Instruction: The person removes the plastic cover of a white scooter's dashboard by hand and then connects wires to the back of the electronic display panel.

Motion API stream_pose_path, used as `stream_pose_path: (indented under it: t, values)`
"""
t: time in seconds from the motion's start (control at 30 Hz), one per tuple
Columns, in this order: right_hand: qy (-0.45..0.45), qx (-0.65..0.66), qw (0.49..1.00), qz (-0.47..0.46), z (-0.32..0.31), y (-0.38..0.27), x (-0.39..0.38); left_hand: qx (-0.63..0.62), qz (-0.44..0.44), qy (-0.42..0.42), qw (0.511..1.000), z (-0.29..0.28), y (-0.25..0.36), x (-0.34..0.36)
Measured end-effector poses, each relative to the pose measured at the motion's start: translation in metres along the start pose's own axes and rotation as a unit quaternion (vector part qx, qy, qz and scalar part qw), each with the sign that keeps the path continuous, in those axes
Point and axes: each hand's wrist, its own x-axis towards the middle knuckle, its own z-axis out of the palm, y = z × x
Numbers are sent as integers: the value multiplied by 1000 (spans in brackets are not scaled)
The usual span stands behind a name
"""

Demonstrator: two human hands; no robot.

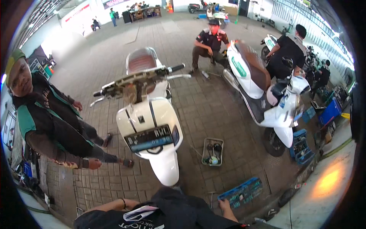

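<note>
Low in the view, my right hand is at the near left corner of an open blue toolbox on the floor, its fingers closed on the rim. Assorted tools fill the box. Just left of that hand is a T-handle wrench. My left hand, with a dark band at the wrist, is close to my body; its fingers are hidden. Directly ahead stands a cream scooter, its handlebar stripped of its cover, with bare frame and wiring showing.
A tray of parts lies right of the scooter. At left, a person in a black and green jacket stands close. A white scooter is parked at right, with a person squatting beside it. Another blue toolbox sits near its front wheel.
</note>
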Motion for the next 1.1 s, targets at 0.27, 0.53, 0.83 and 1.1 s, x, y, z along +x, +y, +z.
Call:
stream_pose_path:
  t: [0.27,0.53,0.83,1.1]
  values:
    - [-248,108,943,194,-41,-118,16,189,112,84,972,-108,155,-56]
    - [-181,-118,976,-18,-103,-165,161,-25,81,785,613,-324,245,-121]
    - [-76,167,978,-95,-148,-250,261,-123,-104,826,540,-458,247,-74]
    - [-181,-48,980,-62,-49,-127,196,-87,17,813,576,-474,249,-92]
